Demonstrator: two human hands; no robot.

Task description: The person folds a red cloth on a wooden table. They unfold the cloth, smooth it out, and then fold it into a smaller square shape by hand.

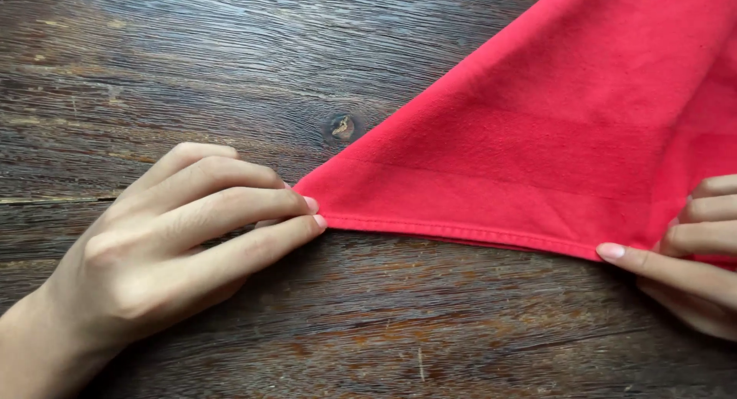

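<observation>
A red cloth (553, 130) lies spread over the dark wooden table (192, 69), running off the top right of the view. Its hemmed near edge stretches straight between my two hands. My left hand (176, 245) pinches the cloth's left corner with its fingertips, knuckles up, resting on the wood. My right hand (691, 245), partly cut off at the right edge, grips the same hem, with the forefinger laid under the edge and the other fingers curled into the fabric.
The table is weathered dark planks with a small knot (342, 127) just beyond the cloth's left corner. Bare wood fills the left side and the near strip below the hem.
</observation>
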